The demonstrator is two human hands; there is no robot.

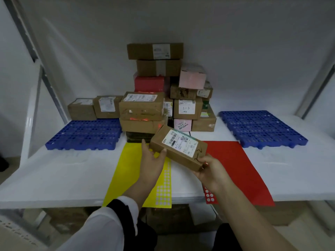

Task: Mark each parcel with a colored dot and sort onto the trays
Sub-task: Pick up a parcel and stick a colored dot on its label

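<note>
L hand (154,160) grips the near-left end of the held parcel (178,147): thumb up along the end face, fingers (162,152) curled against the long side. R hand (212,173) pinches the near-right corner, thumb on top by a black scribble. Its other fingers are under the box, hidden. Parcel hangs tilted in the air betw. both hands, above the gap betw. yellow sheet (125,169) and red sheet (241,167), just in front of the parcel stack (145,105).

Hard to make out:
- Top label is white w/ barcode + QR code, text too small to read.
- R forearm covers part of the red sheet's spotted corner; L wrist covers part of the yellow sheet's spot column.
- Stack's rear and lower boxes are half hidden by the front ones; a dark flat box at the bottom is mostly obscured.
- Things under the table (54,174) are blurred, brownish.

Materials:
- Held parcel is plain brown cardboard, long flat rect.
- Sheets lie flat, w/ rows of round white spots.
- Left tray (85,134) and right tray (261,127) are blue plastic grids w/ round perforations.
- Left tray carries two brown parcels (107,106) at its back edge.
- Stack mixes brown, red and pink cartons.
- Table top is white, smooth.
- L sleeve (116,214) is white w/ dark cuff.
</note>
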